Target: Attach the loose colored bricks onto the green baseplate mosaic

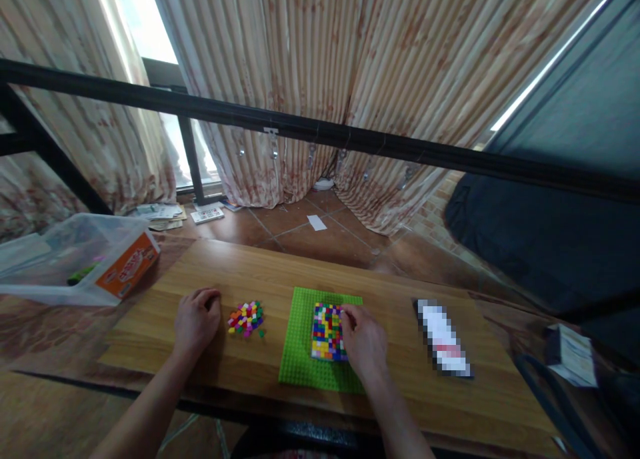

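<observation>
A green studded baseplate (297, 339) lies on the wooden table, with a block of tightly packed, many-coloured small bricks (327, 332) on it. My right hand (367, 339) rests over the right side of that block, thumb and fingertips pinched together at its upper right edge. Whatever sits between those fingertips is too small or hidden to make out. To the left of the plate is a loose pile of small coloured bricks (246, 317). Just left of the pile, my left hand (197, 320) lies on the table with its fingers curled in; their inside is hidden.
A clear plastic bin (75, 289) with an orange label stands at the table's left end. On the right lies a pixelated, phone-like flat object (443, 339). A black metal bar (300, 127) crosses beyond the wooden table (400, 405). A small box (575, 355) sits far right.
</observation>
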Demonstrator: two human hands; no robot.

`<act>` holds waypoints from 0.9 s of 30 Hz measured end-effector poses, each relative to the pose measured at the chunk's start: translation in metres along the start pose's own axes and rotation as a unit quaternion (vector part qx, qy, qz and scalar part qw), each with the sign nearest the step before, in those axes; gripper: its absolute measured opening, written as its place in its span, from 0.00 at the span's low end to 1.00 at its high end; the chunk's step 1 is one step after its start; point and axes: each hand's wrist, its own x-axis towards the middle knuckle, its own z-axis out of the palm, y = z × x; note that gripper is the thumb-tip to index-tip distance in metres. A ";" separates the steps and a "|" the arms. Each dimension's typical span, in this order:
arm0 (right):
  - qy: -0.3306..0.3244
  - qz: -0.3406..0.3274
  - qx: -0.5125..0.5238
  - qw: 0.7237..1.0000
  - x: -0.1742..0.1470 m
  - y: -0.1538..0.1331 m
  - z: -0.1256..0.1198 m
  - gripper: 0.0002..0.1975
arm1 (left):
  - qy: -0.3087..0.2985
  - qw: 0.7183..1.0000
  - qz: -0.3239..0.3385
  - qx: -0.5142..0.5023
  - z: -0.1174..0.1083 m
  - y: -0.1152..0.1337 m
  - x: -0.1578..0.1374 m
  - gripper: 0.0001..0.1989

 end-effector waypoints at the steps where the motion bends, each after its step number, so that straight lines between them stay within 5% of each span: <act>1: -0.001 0.000 -0.001 1.000 0.000 -0.001 0.000 0.13 | -0.003 1.000 0.000 -0.001 0.000 0.000 0.000 0.15; 18: 0.013 0.069 0.164 0.984 -0.002 0.018 0.005 0.18 | -0.003 1.000 -0.005 -0.014 -0.004 0.008 -0.004 0.13; 27: 0.023 0.084 0.148 0.985 0.013 0.019 0.004 0.19 | -0.005 1.000 -0.009 -0.015 -0.004 0.008 -0.004 0.12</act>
